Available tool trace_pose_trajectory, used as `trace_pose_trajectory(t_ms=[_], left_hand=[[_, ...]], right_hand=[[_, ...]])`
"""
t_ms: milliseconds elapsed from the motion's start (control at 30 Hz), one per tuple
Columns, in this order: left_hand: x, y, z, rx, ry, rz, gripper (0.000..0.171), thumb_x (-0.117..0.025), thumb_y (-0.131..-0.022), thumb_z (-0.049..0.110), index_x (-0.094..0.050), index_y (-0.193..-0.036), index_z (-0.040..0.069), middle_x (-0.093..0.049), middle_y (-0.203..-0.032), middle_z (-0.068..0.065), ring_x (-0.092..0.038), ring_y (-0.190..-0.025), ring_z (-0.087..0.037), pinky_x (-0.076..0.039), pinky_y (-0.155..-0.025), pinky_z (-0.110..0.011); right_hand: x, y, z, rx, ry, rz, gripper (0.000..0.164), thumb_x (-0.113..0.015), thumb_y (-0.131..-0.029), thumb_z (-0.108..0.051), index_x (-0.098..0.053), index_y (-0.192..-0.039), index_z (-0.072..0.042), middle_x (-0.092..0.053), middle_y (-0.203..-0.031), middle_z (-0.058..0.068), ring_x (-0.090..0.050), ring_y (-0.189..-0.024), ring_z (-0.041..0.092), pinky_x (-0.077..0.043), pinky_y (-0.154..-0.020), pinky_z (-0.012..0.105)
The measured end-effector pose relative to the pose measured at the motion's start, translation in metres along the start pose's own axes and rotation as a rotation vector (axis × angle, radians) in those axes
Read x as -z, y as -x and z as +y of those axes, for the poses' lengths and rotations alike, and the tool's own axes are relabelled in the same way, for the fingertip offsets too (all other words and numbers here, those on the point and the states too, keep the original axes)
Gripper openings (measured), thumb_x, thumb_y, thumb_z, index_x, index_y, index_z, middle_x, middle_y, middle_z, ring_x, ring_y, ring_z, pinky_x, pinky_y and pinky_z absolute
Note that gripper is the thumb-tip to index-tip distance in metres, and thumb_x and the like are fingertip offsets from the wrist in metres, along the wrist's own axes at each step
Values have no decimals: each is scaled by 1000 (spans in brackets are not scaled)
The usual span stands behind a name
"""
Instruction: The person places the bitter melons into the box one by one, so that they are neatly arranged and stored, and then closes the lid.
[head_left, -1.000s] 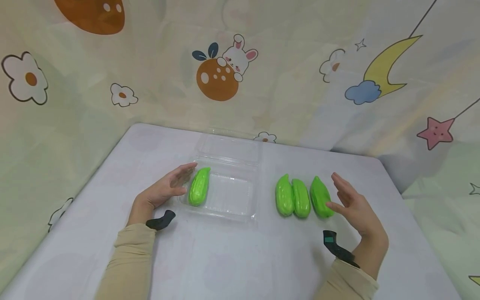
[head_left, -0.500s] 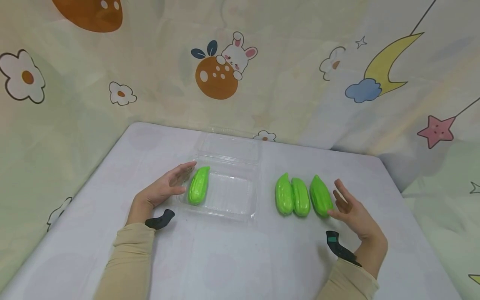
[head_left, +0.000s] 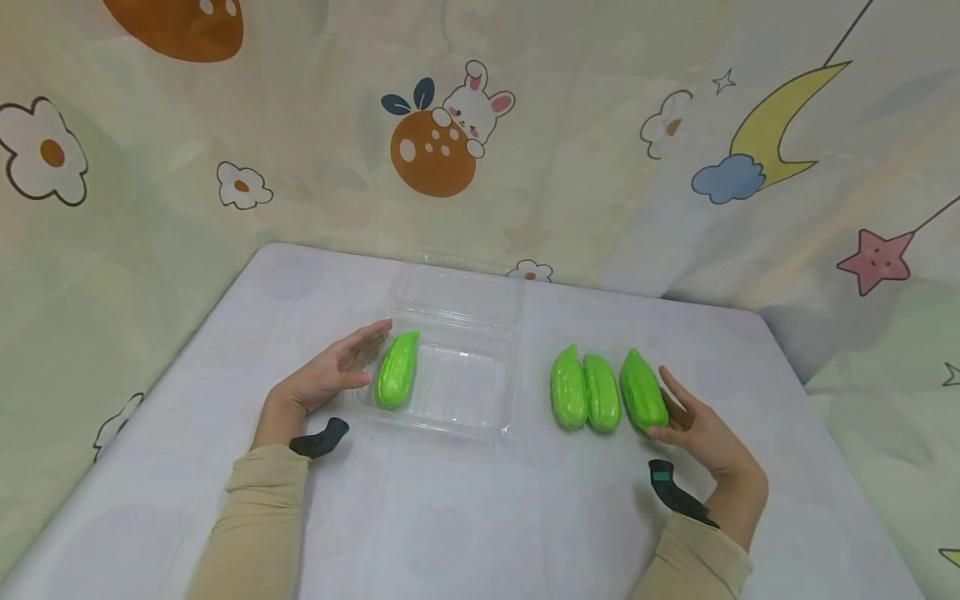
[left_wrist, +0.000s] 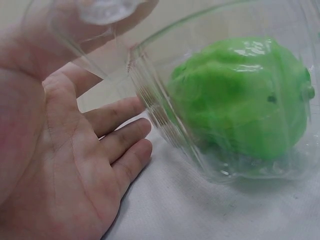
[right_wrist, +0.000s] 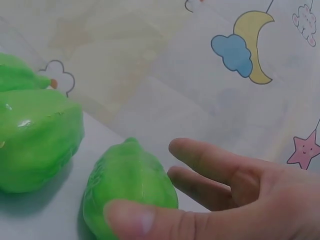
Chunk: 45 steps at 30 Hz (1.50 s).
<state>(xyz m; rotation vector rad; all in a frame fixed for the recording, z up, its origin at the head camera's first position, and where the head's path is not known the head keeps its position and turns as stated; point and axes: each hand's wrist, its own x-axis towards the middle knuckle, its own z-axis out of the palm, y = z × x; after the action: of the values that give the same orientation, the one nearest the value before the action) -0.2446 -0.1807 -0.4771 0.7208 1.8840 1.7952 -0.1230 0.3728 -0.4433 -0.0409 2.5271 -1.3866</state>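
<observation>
My left hand (head_left: 330,372) is at the left side of a clear plastic clamshell box (head_left: 504,400), its fingers loosely extended and their tips right at the ribbed wall in the left wrist view. Inside that box, on its left side, lies one glossy bright-green ribbed gourd (head_left: 398,371) with a pointed tip. Over on the right, my right hand (head_left: 705,432) reaches around the rightmost gourd (head_left: 642,390), which lies on the table. In the right wrist view its thumb (right_wrist: 165,220) overlaps the near side of this gourd (right_wrist: 132,172), while the other fingers (right_wrist: 200,155) are extended along the right side.
Two more green gourds, one (head_left: 569,389) beside the other (head_left: 602,394), lie together between the box and my right hand. The box's lid (head_left: 457,296) is folded back toward the far table edge. A patterned cloth (head_left: 585,167) hangs behind the white table (head_left: 450,517).
My right hand pulled back slightly from the rightmost gourd, then came back to its right side and near end. My left hand and the box stay put.
</observation>
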Motion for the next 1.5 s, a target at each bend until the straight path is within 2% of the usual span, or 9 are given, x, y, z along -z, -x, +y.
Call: trace_pose_trajectory(t_ms=[33,67,167,233,300,733,933,1200,1500], left_hand=[[0,0,0,2,2,1,86,-71,-83,12,-20,-152,14,-13,-161,-3,-1,-149,-25,0,-118,-53],[0,0,0,2,2,1,86,-71,-83,12,-20,-152,14,-12,-161,-3,-1,-149,-25,0,-118,-53],[0,0,0,7,-2,3,86,-71,-83,12,-20,-152,15,-13,-161,-1,-1,-149,-24,0,-118,-52],[0,0,0,1,-3,-1,86,-70,-83,11,-19,-152,14,-12,-161,-2,-1,-149,-24,0,-118,-52],[0,0,0,-7,-1,-6,86,-70,-83,11,-18,-153,14,-12,-161,-2,-1,-149,-25,1,-118,-52],[-1,0,2,-15,31,-11,88,-70,-83,10,-17,-153,14,-11,-161,-2,-1,-149,-24,1,-118,-50],[0,0,2,-11,10,-9,88,-71,-83,14,-17,-153,14,-10,-161,-2,0,-149,-24,2,-118,-52],[0,0,1,-5,10,-6,86,-70,-84,12,-19,-153,18,-12,-161,2,-2,-149,-22,0,-118,-48],[1,0,-1,-11,25,-16,87,-69,-84,10,-18,-153,18,-11,-161,2,-1,-149,-21,-1,-118,-45]], right_hand=[[0,0,0,1,-1,-1,101,-73,-83,-18,-2,-153,-31,4,-161,5,-12,-142,46,-37,-91,6],[0,-1,0,1,4,-2,101,-73,-83,-18,-2,-153,-30,4,-161,5,-12,-141,47,-39,-93,8],[0,-1,0,-8,16,0,101,-74,-82,-20,-3,-153,-30,3,-161,5,-13,-141,47,-39,-106,31],[-1,-1,0,-16,24,1,101,-74,-82,-21,-3,-153,-31,3,-161,6,-14,-141,47,-31,-109,49],[-1,0,-1,-23,19,2,102,-75,-82,-21,-2,-153,-30,2,-161,7,-13,-141,47,-24,-107,59],[-2,-2,-2,-32,31,-4,102,-74,-82,-22,0,-153,-28,1,-160,15,-15,-140,50,-24,-107,60],[-2,-3,-3,-41,24,-4,103,-75,-81,-22,-2,-154,-27,0,-160,15,-15,-140,50,-23,-107,62],[-3,-3,-5,-43,26,-3,103,-75,-81,-23,-2,-154,-25,-1,-160,16,-18,-139,51,-25,-107,61],[-3,-5,-6,-71,46,8,103,-76,-81,-23,-4,-154,-28,0,-160,16,-17,-139,51,-22,-106,67]])
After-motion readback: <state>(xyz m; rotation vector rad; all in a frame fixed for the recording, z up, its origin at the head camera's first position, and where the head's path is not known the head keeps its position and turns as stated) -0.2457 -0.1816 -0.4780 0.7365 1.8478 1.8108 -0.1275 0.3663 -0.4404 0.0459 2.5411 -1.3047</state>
